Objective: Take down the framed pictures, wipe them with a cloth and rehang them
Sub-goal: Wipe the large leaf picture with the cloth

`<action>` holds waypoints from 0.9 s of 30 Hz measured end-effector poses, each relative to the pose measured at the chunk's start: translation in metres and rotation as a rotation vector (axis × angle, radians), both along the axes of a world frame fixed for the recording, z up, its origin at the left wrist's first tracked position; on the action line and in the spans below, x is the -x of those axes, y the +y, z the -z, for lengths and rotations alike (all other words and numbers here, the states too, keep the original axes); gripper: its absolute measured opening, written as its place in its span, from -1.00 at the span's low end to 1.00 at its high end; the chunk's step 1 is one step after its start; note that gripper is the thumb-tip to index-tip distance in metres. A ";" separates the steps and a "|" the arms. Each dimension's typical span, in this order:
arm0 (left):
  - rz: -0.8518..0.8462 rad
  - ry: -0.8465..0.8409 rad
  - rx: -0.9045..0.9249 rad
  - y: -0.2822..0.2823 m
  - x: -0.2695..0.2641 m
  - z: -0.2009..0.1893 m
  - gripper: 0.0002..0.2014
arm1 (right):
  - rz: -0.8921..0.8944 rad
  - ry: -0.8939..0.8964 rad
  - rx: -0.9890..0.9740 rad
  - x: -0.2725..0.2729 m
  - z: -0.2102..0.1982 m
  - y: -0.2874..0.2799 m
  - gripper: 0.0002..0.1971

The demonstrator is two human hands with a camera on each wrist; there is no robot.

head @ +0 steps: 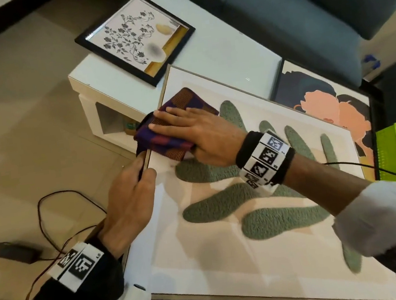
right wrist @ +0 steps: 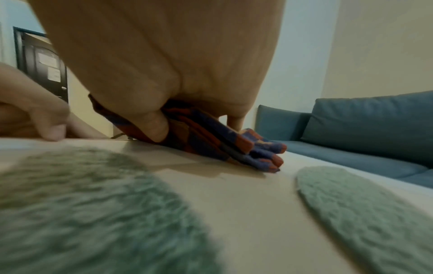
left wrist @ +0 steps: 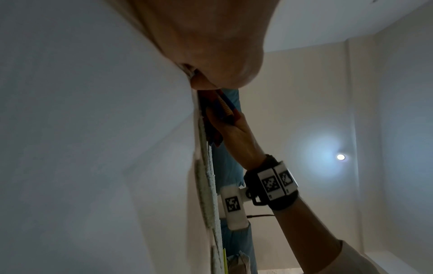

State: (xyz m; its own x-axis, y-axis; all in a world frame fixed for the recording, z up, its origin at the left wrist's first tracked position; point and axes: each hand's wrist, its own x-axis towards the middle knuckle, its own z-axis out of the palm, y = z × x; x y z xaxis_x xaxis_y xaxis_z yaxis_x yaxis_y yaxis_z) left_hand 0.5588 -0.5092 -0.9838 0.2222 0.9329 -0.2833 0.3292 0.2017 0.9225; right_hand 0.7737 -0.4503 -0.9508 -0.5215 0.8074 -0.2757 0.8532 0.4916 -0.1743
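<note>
Fingers (head: 163, 123) of the right hand (head: 197, 135) lie flat, pressing the folded cloth (head: 172, 130) onto the large leaf picture's (head: 227, 233) left edge; the left hand (head: 131, 200) grips that edge. Two other pictures, floral (head: 136, 40) and portrait (head: 324, 107), lie on the surface (head: 230, 53).

Each wrist wears a wide black band (head: 266, 159) with white blocks on it. The blocks carry black-and-white square codes, like little mazes. The band on the left wrist (head: 82, 268) has a white block sticking out with its own code. A thin black wire (head: 368, 166) runs from the right band. The right arm has a white rolled-up sleeve (head: 384, 216).
</note>
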 end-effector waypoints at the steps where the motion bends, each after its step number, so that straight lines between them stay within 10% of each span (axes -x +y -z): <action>1: 0.021 -0.002 -0.005 0.000 0.000 0.000 -0.72 | 0.030 -0.002 -0.011 -0.004 0.001 0.009 -0.27; 15: 0.027 -0.032 0.000 0.001 -0.001 0.006 -0.73 | 0.452 -0.042 -0.013 -0.022 0.009 0.108 -0.38; 27: 0.020 -0.034 0.036 -0.003 -0.002 -0.005 -0.61 | 0.665 -0.100 0.003 -0.121 0.017 0.026 -0.36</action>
State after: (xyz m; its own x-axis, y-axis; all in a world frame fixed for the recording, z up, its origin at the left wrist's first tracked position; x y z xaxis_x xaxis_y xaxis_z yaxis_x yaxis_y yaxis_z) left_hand 0.5608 -0.5125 -0.9783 0.2507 0.9176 -0.3085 0.3025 0.2285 0.9254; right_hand 0.8950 -0.4247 -0.9675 0.1149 0.9470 -0.3000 0.9863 -0.1448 -0.0793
